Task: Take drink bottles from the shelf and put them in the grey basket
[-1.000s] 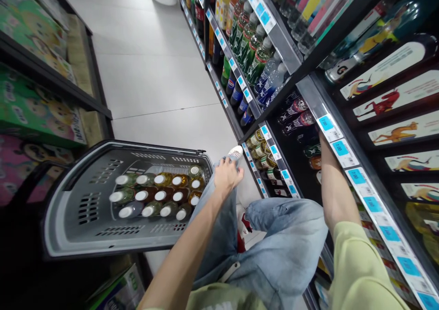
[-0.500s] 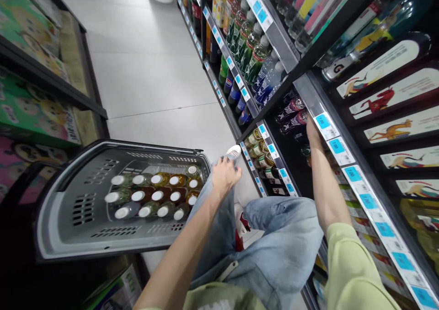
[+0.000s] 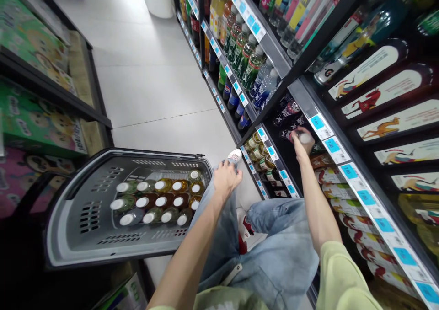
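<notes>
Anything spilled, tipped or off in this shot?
Nothing stands out. The white-capped bottles stand close together in the basket, and the visible floor shows no spill. The dark bottle in the right hand is blurred, so damage there can't be ruled out.

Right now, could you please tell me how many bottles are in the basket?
15 bottles: three rows of four, plus three at the end by the left leg; more may be hidden.

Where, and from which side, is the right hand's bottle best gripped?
Likely the neck of the pale-topped bottle, from the open aisle side: its top faces outward, while the shelf edge sits above and other bottles stand close. The right hand, blurred, wraps the bottle's upper part.
</notes>
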`<state>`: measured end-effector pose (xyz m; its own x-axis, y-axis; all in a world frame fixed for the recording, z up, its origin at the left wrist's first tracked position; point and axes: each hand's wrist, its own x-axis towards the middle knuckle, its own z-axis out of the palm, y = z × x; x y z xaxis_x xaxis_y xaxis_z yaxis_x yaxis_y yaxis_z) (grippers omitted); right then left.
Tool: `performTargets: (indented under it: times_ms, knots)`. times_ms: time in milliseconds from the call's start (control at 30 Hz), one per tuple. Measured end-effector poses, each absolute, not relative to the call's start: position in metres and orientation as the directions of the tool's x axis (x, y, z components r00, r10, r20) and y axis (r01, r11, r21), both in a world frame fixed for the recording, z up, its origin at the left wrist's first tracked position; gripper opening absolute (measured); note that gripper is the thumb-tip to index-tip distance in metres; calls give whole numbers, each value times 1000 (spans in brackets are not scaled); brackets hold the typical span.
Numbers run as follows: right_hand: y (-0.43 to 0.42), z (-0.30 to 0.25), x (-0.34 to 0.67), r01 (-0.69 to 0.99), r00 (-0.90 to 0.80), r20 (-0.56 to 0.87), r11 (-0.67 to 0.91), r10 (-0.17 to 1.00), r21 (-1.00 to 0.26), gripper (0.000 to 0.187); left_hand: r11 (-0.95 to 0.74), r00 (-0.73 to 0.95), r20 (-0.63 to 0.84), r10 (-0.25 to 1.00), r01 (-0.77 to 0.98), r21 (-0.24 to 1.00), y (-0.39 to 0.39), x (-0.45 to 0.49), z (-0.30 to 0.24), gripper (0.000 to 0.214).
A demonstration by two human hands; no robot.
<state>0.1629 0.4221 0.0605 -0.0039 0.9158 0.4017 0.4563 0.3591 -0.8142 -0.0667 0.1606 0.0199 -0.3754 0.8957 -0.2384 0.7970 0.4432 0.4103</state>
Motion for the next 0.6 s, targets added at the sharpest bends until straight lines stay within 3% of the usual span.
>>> performTargets:
  times_ms: [67,133,267,367,467,600]
  knots:
    - [390,53,167,441,-9,521,471,853,-764,33,441,-374,-238,897,803,401,160,-66,22,41]
    - [361,47,170,348,106,562,499,820,-794,30,439,-370,-242,897,808,393,159,-66,23,41]
    - [320,46,176,127,321,485,470,813,-873,30,438,-360,-260,896,817,375,159,-66,25,39]
    - [302,55,180,-140,394,294,373,871,-917,36,440,-365,-258,894,824,358,159,-66,27,39]
    - [289,60,183,-387,359,11,160,933,-908,42,435,-365,-248,898,827,357,159,-65,26,42]
    - [273,51,177,-523,267,-266,-93,926,-847,51,427,-364,-231,902,823,375,157,-65,23,52]
